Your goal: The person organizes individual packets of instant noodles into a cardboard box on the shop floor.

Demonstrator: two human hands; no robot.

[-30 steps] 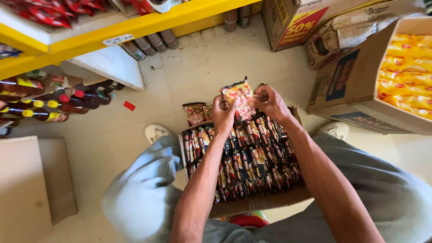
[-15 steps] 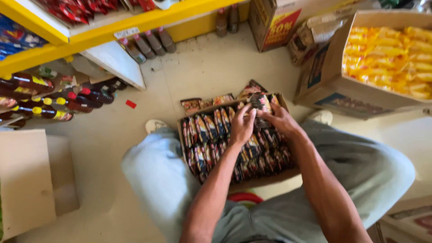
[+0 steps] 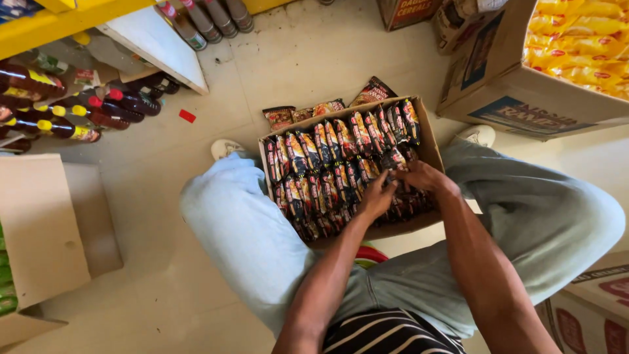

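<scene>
nearest the camera, a striped shirt hem (image 3: 386,334) and two bare forearms run forward between knees in pale jeans (image 3: 242,223). the left hand (image 3: 377,196) and the right hand (image 3: 426,177) are both down in an open cardboard box (image 3: 429,141) that sits on the floor between the legs. the fingers of both hands are curled in among dark snack packets (image 3: 327,170) near the box's right side; whether they clamp a packet or only press on the rows cannot be told, since the fingertips are buried among the wrappers. the packets stand on edge in tight rows and fill the box. a few similar packets (image 3: 327,108) stick up just behind its far wall.

to the left, a brown carton (image 3: 39,229) is cut off by the frame, with a sliver of green inside it. further out on the left, dark bottles with red and yellow caps (image 3: 78,115) lie under a yellow shelf (image 3: 59,23). far right, a large open carton (image 3: 498,98) holds yellow packets (image 3: 576,39), partly out of view.
</scene>
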